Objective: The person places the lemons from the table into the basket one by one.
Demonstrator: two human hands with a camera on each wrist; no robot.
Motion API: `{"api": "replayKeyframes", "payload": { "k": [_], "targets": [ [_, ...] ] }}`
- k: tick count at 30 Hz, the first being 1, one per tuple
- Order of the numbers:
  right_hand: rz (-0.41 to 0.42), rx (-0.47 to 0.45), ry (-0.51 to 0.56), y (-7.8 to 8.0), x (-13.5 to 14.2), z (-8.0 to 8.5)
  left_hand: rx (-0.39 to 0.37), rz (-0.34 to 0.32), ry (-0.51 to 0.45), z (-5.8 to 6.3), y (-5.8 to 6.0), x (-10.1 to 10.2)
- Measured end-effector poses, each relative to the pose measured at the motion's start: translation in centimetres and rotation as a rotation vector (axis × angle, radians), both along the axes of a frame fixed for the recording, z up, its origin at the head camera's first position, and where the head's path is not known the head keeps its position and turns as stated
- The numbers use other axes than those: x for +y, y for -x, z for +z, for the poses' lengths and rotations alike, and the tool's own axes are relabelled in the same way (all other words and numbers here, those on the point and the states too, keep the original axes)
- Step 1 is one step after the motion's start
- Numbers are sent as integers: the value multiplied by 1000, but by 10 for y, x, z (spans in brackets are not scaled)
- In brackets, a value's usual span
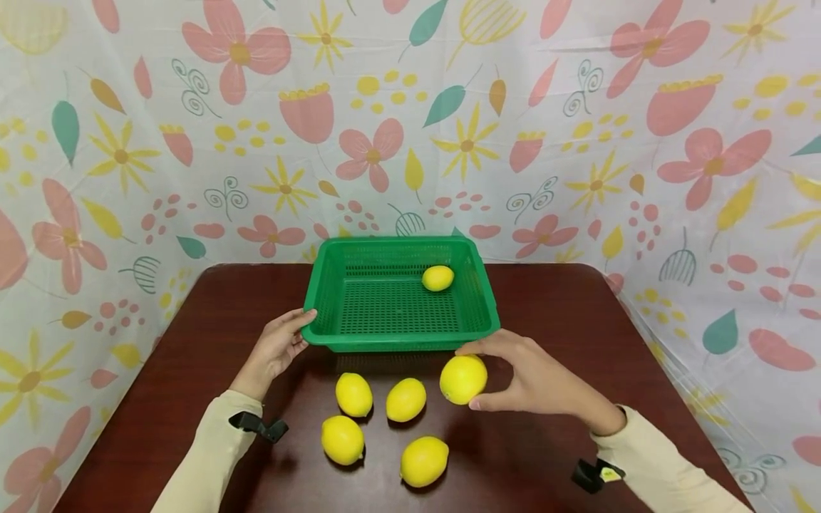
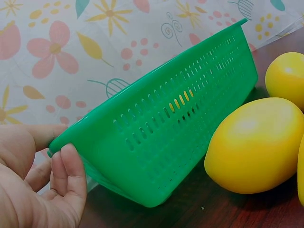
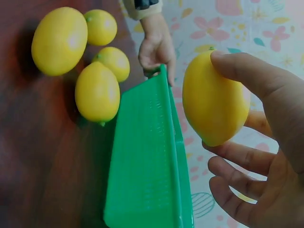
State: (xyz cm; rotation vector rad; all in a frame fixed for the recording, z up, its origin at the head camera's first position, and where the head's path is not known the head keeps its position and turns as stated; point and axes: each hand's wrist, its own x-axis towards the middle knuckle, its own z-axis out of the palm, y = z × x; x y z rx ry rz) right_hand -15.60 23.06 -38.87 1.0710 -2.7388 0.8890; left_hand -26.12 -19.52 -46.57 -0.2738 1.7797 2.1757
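Observation:
My right hand (image 1: pixel 535 377) pinches a yellow lemon (image 1: pixel 463 380) between thumb and fingers, just in front of the basket's near right corner. In the right wrist view that lemon (image 3: pixel 213 99) is held end to end. A green plastic basket (image 1: pixel 400 338) with slotted walls stands at the back of the table. My left hand (image 1: pixel 276 353) grips its front left corner by the rim, as the left wrist view shows, with fingers (image 2: pixel 71 166) curled at the edge. Inside the basket, toward the back right, lies one lemon (image 1: pixel 438 278).
Several loose lemons lie on the dark wooden table (image 1: pixel 526 470) before the basket: one (image 1: pixel 354 395) and another (image 1: pixel 406 400) nearer it, others (image 1: pixel 343 440) closer to me. A flower-print curtain (image 1: pixel 410 142) hangs behind and at both sides.

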Motion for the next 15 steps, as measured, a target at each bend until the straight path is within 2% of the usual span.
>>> {"api": "replayKeyframes", "payload": {
  "k": [4, 8, 15],
  "targets": [
    [32, -4, -11, 16, -2, 11, -2, 5, -7, -1, 0, -1],
    [26, -3, -24, 34, -2, 23, -7, 9, -2, -2, 1, 0],
    [52, -13, -46, 83, -3, 38, -7, 8, 11, 0, 1, -1]
  ]
}}
